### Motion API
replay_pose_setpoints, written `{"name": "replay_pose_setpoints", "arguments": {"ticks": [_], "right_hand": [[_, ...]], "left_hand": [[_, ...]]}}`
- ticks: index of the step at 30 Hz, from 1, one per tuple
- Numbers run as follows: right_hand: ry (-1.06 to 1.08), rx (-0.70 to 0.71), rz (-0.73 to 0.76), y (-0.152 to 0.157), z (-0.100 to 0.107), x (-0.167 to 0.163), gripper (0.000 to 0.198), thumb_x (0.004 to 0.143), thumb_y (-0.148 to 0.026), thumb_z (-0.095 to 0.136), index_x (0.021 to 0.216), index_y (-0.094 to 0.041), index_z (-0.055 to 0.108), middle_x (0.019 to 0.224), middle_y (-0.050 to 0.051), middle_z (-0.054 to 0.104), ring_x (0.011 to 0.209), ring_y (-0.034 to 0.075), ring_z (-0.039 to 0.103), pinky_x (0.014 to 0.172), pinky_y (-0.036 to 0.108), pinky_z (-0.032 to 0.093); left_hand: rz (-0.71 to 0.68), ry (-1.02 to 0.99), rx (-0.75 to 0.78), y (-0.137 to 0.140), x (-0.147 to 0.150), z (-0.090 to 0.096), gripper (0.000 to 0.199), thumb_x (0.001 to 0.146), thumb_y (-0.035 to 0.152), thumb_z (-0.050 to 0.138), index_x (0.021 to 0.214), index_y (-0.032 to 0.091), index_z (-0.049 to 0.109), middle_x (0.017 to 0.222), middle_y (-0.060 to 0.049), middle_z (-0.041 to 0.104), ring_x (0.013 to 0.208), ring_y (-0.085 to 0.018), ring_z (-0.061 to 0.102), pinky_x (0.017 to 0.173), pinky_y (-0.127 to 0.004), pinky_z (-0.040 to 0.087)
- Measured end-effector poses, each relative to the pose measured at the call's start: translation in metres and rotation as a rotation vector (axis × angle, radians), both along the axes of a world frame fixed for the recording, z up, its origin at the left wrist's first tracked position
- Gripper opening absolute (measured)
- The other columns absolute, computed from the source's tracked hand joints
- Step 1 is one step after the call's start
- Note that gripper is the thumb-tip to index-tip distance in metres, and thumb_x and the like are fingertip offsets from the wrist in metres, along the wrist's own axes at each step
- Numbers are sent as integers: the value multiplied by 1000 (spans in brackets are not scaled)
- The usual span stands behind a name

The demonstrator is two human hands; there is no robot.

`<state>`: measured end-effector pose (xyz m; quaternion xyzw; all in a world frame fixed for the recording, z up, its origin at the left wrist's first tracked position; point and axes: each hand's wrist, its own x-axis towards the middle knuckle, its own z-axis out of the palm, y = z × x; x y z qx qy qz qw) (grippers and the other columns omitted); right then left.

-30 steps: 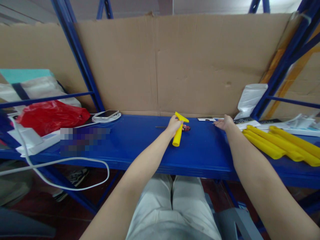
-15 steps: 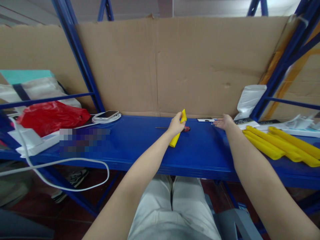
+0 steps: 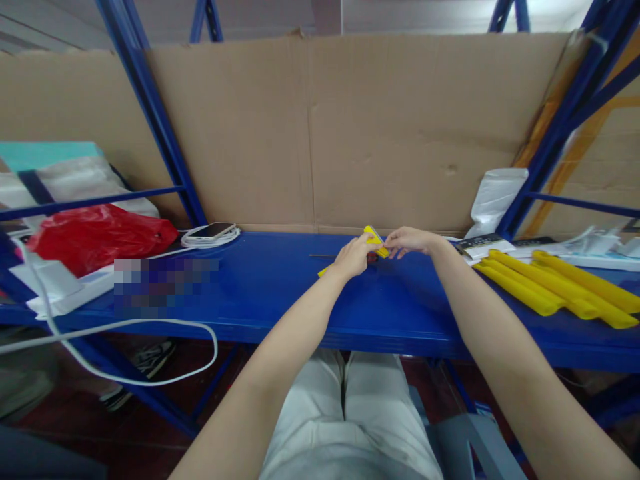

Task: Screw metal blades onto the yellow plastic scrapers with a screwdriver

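My left hand [image 3: 354,257] is closed around a long yellow plastic piece [image 3: 373,237], held at a slant just above the blue shelf. Its near end shows below my wrist, and a greyish strip runs along its far end. The fingers of my right hand [image 3: 407,241] are pinched together at that far end, touching it. Whatever they hold is too small to make out. Beneath my left hand lies a screwdriver [image 3: 321,255] with a dark shaft; its red handle is partly hidden by the hands.
Several yellow plastic pieces [image 3: 565,287] lie at the right, beside a black-and-white packet [image 3: 483,247]. A phone [image 3: 215,231] rests on a coiled white cable at the left, near a red plastic bag [image 3: 103,233]. Cardboard [image 3: 380,133] walls the back.
My right hand has come left from the small items near the back right to the yellow piece. My left hand has tilted the piece, turning its far end rightward.
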<state>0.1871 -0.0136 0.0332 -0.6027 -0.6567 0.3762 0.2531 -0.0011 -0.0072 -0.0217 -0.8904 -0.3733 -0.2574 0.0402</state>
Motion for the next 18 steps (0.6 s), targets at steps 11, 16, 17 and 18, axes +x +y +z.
{"name": "replay_pose_setpoints", "arguments": {"ticks": [11, 16, 17, 18], "right_hand": [[-415, 192, -296, 6, 6, 28, 19, 88, -14, 53, 77, -13, 68, 67, 7, 67, 59, 15, 63, 52, 21, 45], [-756, 124, -607, 14, -7, 72, 37, 92, -31, 51, 102, -3, 73, 90, 22, 72, 90, 28, 71, 63, 27, 51], [-792, 95, -615, 15, -12, 78, 40, 91, -33, 52, 106, -2, 72, 94, 24, 71, 96, 30, 70, 68, 28, 52], [-815, 80, -617, 16, -16, 83, 45, 92, -36, 51, 109, 0, 71, 97, 26, 71, 99, 31, 69, 71, 30, 53]], "left_hand": [[24, 37, -12, 1, -1, -1, 49, 86, 5, 48, 126, 27, 65, 141, -6, 53, 122, -22, 56, 106, -37, 44], [12, 32, -24, -1, 0, 0, 46, 88, 8, 47, 125, 27, 66, 140, -5, 54, 121, -23, 57, 105, -37, 45], [12, 30, -26, -1, 0, 0, 46, 88, 8, 47, 125, 27, 66, 140, -5, 54, 121, -23, 57, 105, -37, 44], [12, 28, -27, -2, 0, 0, 46, 87, 7, 47, 125, 26, 66, 140, -5, 54, 121, -22, 57, 105, -36, 44]]}}
